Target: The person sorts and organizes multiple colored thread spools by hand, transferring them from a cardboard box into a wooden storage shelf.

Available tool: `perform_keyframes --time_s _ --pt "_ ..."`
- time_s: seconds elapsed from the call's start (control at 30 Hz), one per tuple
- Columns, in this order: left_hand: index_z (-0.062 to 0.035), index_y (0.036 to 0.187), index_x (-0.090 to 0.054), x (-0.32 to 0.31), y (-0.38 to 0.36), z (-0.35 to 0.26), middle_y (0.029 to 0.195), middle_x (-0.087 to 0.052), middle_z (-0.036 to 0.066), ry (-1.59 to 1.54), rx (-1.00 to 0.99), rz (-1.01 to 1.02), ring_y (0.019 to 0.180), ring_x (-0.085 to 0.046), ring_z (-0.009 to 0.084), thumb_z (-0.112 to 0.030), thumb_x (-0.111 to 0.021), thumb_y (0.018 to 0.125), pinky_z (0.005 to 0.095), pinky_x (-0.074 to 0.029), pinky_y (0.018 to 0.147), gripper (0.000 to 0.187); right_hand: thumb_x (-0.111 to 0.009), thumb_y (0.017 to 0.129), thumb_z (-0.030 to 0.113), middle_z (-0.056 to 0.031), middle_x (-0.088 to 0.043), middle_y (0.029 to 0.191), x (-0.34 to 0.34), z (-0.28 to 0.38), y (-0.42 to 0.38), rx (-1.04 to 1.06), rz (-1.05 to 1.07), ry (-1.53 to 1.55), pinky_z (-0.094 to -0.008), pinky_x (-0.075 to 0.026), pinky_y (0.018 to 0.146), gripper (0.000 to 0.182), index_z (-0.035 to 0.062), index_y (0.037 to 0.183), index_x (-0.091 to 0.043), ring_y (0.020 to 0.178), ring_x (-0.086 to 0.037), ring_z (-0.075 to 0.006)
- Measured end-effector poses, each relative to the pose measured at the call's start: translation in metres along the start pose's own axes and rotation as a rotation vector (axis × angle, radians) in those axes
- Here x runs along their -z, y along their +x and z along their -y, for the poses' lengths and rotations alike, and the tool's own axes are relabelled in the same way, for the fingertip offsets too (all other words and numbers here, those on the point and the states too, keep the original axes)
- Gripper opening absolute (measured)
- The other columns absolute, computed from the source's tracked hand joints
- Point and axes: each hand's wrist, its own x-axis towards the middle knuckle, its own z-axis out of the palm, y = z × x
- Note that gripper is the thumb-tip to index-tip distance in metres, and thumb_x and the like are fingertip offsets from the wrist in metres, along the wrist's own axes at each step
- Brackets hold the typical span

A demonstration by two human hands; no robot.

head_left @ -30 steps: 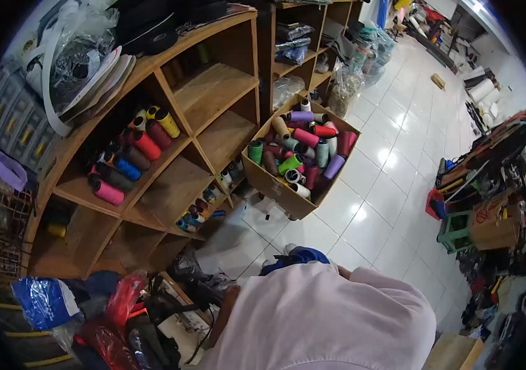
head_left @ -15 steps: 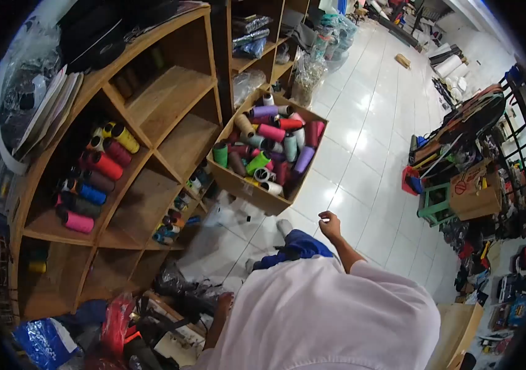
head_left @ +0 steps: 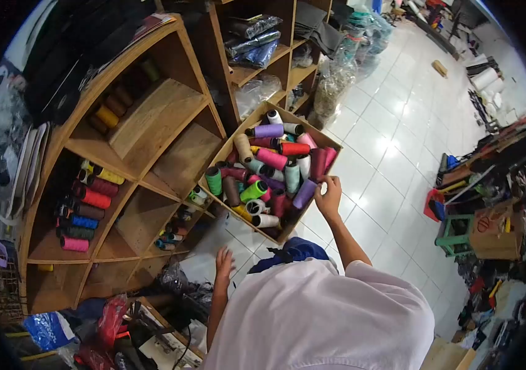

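Observation:
A cardboard box [head_left: 247, 223] stands on the tiled floor in front of me, filled with many-coloured thread spools. My right hand [head_left: 328, 196] is at the box's right rim, its fingers bent over the edge beside a purple thread spool [head_left: 304, 193]. Whether the fingertips also touch that spool is hard to make out. My left hand [head_left: 223, 264] hangs in the air on the near left side of the box, fingers apart and holding nothing. Among the spools are a pink spool [head_left: 271, 158], a bright green spool [head_left: 254, 191] and a white spool [head_left: 265, 220].
A curved wooden shelf [head_left: 128, 145] on the left holds rows of thread spools. Plastic bags [head_left: 335, 86] stand beyond the box. On the right are a green stool [head_left: 454, 235] and another cardboard box [head_left: 495, 233]. Bags and loose items [head_left: 112, 330] clutter the lower left.
My right hand has moved forward from mid-air to the box's rim. My left hand has risen from beside my body, with its fingers spreading. The view has shifted slightly.

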Motion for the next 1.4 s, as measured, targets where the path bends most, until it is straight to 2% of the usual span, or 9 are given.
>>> perform_keyframes --time_s 0.13,0.23,0.3,0.67,0.8,1.17,1.23,1.3,1.4 --pt "-0.0140 0.155 -0.022 -0.094 -0.008 -0.094 0.148 -0.041 0.014 0.012 -0.083 0.057 0.122 -0.052 0.0256 -0.034 -0.058 0.097 0.0450 -0.045 0.098 0.071 -0.064 0.074 0.005 -0.0143 -0.059 0.094 -0.005 -0.012 0.061 0.010 0.038 0.028 -0.0453 -0.046 0.078 0.019 0.0073 0.093 -0.066 0.090 -0.057 -0.0345" --pt "-0.0037 0.155 -0.016 -0.132 0.022 -0.072 0.150 -0.036 0.017 0.216 -0.476 -0.022 0.133 -0.043 0.0285 -0.027 -0.056 0.099 0.0395 -0.035 0.110 0.073 -0.064 0.074 0.004 -0.0164 -0.060 0.099 0.003 -0.027 0.093 0.094 0.110 0.054 -0.0458 -0.047 0.079 0.021 0.0073 0.095 -0.065 0.093 -0.058 -0.0366" --pt "0.0031 0.153 -0.014 -0.143 0.016 -0.067 0.151 -0.034 0.020 0.217 -0.419 -0.099 0.138 -0.035 0.0310 -0.022 -0.052 0.100 0.0338 -0.027 0.114 0.069 -0.063 0.075 0.004 -0.0171 -0.060 0.100 0.005 -0.042 0.108 0.084 0.165 0.075 -0.0465 -0.047 0.080 0.021 0.0068 0.095 -0.064 0.093 -0.059 -0.0375" --pt "-0.0013 0.144 -0.030 -0.128 0.045 -0.005 0.125 -0.052 0.020 0.133 -0.226 -0.001 0.111 -0.053 0.0279 -0.023 -0.043 0.101 0.0370 -0.043 0.099 0.050 -0.054 0.079 -0.006 -0.0195 -0.061 0.086 -0.017 -0.107 0.132 -0.068 0.235 0.242 -0.0412 -0.052 0.075 0.030 -0.0007 0.108 -0.061 0.081 -0.063 -0.0354" --pt "-0.0012 0.144 -0.034 -0.146 0.010 -0.050 0.125 -0.054 0.017 0.068 -0.043 -0.028 0.112 -0.053 0.0261 -0.022 -0.043 0.101 0.0367 -0.043 0.099 0.048 -0.058 0.080 0.003 -0.0190 -0.062 0.096 -0.007 -0.092 0.143 -0.125 0.478 0.029 -0.0442 -0.052 0.081 0.031 0.0019 0.110 -0.063 0.092 -0.063 -0.0378" --pt "-0.0002 0.147 -0.032 -0.145 0.030 -0.022 0.132 -0.054 0.024 0.161 -0.217 -0.136 0.121 -0.054 0.0357 -0.023 -0.043 0.100 0.0390 -0.040 0.103 0.053 -0.063 0.086 0.024 -0.0173 -0.057 0.122 -0.056 -0.053 0.137 0.195 0.552 -0.021 -0.0526 -0.046 0.085 0.036 0.0084 0.119 -0.060 0.104 -0.057 -0.0404" --pt "0.0002 0.145 -0.037 -0.141 0.029 -0.021 0.129 -0.057 0.021 0.263 -0.227 -0.144 0.118 -0.056 0.0323 -0.026 -0.044 0.102 0.0388 -0.041 0.101 0.051 -0.064 0.086 0.028 -0.0163 -0.057 0.122 -0.056 -0.048 0.129 0.193 0.596 0.002 -0.0534 -0.045 0.084 0.043 0.0106 0.124 -0.058 0.105 -0.056 -0.0395" --pt "-0.0032 0.127 -0.051 -0.145 0.022 -0.023 0.096 -0.060 0.002 0.194 -0.143 -0.110 0.081 -0.058 0.0132 -0.035 -0.047 0.104 0.0330 -0.050 0.073 0.039 -0.065 0.084 0.029 -0.0151 -0.057 0.124 -0.052 -0.046 0.125 0.296 0.587 -0.164 -0.0521 -0.045 0.084 0.046 0.0126 0.126 -0.058 0.105 -0.056 -0.0381" --pt "-0.0035 0.120 -0.059 -0.142 0.011 -0.023 0.098 -0.063 0.002 0.024 -0.045 -0.014 0.084 -0.060 0.0122 -0.047 -0.054 0.099 0.0305 -0.051 0.074 0.049 -0.067 0.083 0.029 -0.0131 -0.059 0.123 -0.053 -0.052 0.120 0.336 0.522 -0.059 -0.0489 -0.045 0.086 0.047 0.0128 0.126 -0.059 0.105 -0.057 -0.0360"
